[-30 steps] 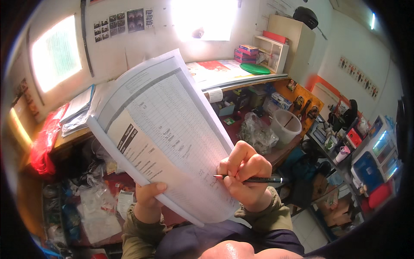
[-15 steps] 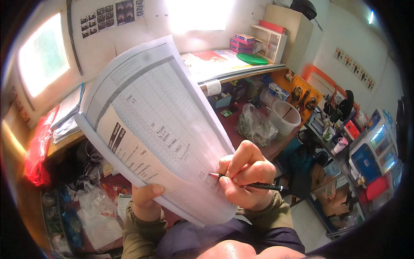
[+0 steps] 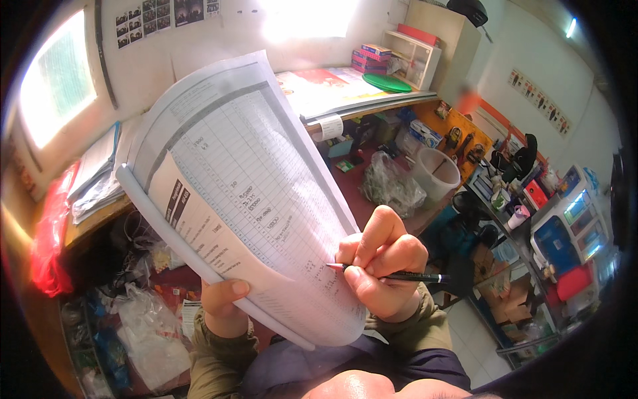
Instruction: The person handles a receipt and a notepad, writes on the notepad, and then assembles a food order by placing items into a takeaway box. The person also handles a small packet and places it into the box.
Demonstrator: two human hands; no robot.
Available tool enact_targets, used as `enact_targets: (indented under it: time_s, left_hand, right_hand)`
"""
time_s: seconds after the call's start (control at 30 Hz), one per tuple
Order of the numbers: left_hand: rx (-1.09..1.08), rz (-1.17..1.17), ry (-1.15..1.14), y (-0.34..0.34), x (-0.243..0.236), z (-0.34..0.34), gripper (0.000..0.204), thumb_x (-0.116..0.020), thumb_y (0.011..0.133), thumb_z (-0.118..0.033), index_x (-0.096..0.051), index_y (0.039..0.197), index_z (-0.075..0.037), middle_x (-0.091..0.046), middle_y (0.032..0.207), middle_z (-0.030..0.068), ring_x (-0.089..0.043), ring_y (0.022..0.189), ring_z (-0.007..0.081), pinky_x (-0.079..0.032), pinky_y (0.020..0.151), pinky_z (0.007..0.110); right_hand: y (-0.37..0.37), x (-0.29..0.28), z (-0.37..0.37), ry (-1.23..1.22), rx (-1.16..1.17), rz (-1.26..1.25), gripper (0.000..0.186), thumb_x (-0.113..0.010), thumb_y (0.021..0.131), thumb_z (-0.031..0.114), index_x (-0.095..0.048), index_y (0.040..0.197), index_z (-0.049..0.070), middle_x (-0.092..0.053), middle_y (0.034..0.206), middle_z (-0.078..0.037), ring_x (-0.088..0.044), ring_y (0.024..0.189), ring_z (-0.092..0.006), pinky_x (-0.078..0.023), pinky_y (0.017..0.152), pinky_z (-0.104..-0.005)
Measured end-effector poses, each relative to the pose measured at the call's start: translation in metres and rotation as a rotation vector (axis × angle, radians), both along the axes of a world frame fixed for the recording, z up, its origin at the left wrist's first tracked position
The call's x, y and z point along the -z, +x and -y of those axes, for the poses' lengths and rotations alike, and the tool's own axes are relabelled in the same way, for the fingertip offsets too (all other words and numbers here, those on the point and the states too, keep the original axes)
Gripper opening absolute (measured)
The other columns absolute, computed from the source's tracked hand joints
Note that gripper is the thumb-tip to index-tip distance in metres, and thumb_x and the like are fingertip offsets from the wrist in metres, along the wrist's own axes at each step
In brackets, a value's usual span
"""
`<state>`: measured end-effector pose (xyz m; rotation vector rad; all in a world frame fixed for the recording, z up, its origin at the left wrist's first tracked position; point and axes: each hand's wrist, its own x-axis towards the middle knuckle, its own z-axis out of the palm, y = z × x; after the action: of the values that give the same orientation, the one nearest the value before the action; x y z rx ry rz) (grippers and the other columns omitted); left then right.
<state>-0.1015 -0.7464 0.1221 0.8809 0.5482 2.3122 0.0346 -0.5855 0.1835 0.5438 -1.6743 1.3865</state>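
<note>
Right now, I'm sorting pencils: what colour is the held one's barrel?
The barrel is black, seen best in head view.

We're looking through the left of two fisheyes worn side by side on the head, aimed down at the paper sheets (image 3: 246,206) from pretty close. We sit on the wearer's side of the sheets, facing over them toward the bright window (image 3: 309,20) beyond. It's super wide, so we catch the lap (image 3: 286,369) just below the sheets too.
</note>
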Motion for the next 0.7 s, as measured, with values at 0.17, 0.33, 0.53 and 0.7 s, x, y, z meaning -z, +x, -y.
enact_targets:
  time_s: [0.17, 0.33, 0.53, 0.7]
  left_hand:
    - [0.02, 0.007, 0.0, -0.004, 0.003, 0.004, 0.065, -0.064, 0.069, 0.002, -0.048, 0.131, 0.005, -0.062, 0.118, 0.0187, -0.061, 0.111, 0.0306, -0.052, 0.093, 0.042]
    - [0.046, 0.006, 0.014, -0.007, 0.004, 0.003, 0.064, -0.064, 0.069, 0.003, -0.049, 0.131, 0.005, -0.062, 0.117, 0.0183, -0.062, 0.11, 0.0303, -0.052, 0.092, 0.042]
    - [0.084, 0.012, 0.01, -0.014, 0.012, -0.006, 0.062, -0.065, 0.07, 0.004, -0.05, 0.13, 0.005, -0.063, 0.116, 0.0179, -0.062, 0.109, 0.0299, -0.052, 0.092, 0.042]
    - [-0.006, 0.008, -0.192, -0.016, 0.039, -0.021, 0.057, -0.065, 0.071, 0.002, -0.052, 0.126, 0.004, -0.065, 0.112, 0.0149, -0.062, 0.108, 0.027, -0.051, 0.091, 0.039]
  right_hand:
    - [0.002, -0.003, 0.009, 0.041, 0.077, 0.032, 0.035, -0.052, 0.067, -0.024, -0.045, 0.075, 0.009, -0.042, 0.089, -0.01, -0.042, 0.054, -0.0107, -0.047, 0.057, -0.0323]
    - [0.004, -0.01, 0.015, 0.056, 0.101, 0.025, 0.036, -0.053, 0.065, -0.025, -0.046, 0.075, 0.009, -0.042, 0.088, -0.009, -0.042, 0.053, -0.0114, -0.047, 0.057, -0.0326]
    - [-0.013, 0.0, 0.001, -0.117, 0.037, -0.069, 0.029, -0.052, 0.069, -0.017, -0.042, 0.079, 0.007, -0.041, 0.086, -0.009, -0.038, 0.05, -0.0112, -0.048, 0.056, -0.0311]
    - [-0.025, 0.035, -0.046, -0.526, 0.072, -0.007, 0.022, -0.06, 0.08, -0.012, -0.048, 0.083, 0.006, -0.05, 0.082, -0.006, -0.059, 0.07, -0.0154, -0.053, 0.065, -0.0272]
